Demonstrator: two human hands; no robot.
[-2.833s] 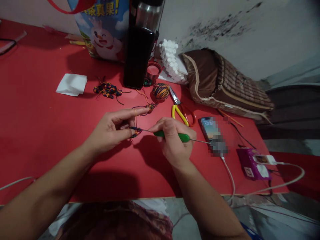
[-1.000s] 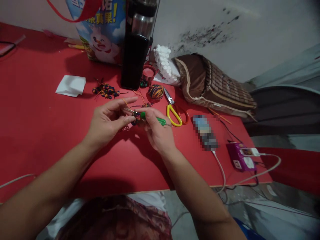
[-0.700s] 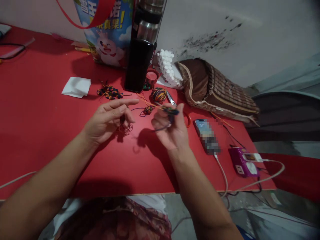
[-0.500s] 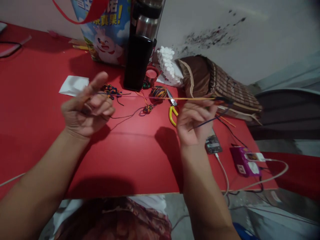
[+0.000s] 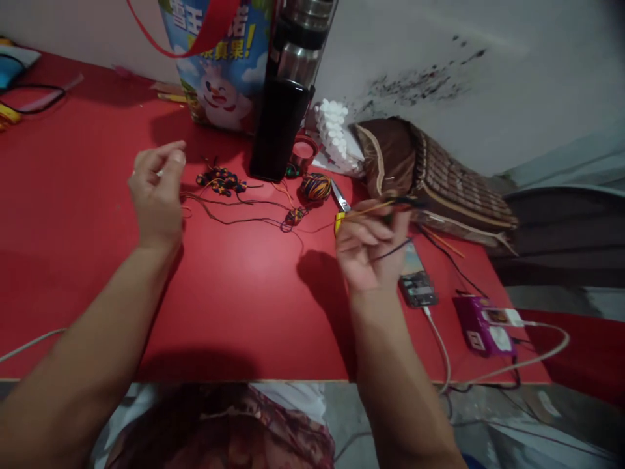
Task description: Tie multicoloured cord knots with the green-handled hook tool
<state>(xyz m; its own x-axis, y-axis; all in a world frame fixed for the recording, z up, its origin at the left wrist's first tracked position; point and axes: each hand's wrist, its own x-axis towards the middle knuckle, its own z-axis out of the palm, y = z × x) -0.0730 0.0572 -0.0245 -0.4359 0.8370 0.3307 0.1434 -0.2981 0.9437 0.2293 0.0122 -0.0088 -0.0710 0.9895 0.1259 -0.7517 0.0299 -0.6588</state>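
My left hand [image 5: 159, 189] is raised at the left, fingers closed in a pinch. A small white bit shows between them, but what they hold I cannot make out. My right hand [image 5: 371, 244] pinches a dark knotted cord [image 5: 406, 202] between thumb and fingers. From it an orange-yellow strand trails left, and a dark blue end hangs across the palm. Between the hands lie a bundle of knotted multicoloured cord [image 5: 222, 180], a small tangle [image 5: 293, 217] and a wound ball of cord [image 5: 316, 187]. Yellow-handled scissors [image 5: 342, 203] are partly hidden behind my right hand.
A black phone [image 5: 278, 130] leans on a steel flask [image 5: 299, 62], beside a printed bag [image 5: 219, 78]. A brown checked bag [image 5: 449, 166] lies at the back right. On the red table [image 5: 234, 306], a cabled device [image 5: 418, 290] and a purple box [image 5: 481, 326] sit at the right.
My left hand has turned, drawn its fingers into a pinch and moved off the stretched strand, which now hangs slack from my right hand. The white paper is no longer visible. The view has shifted slightly.
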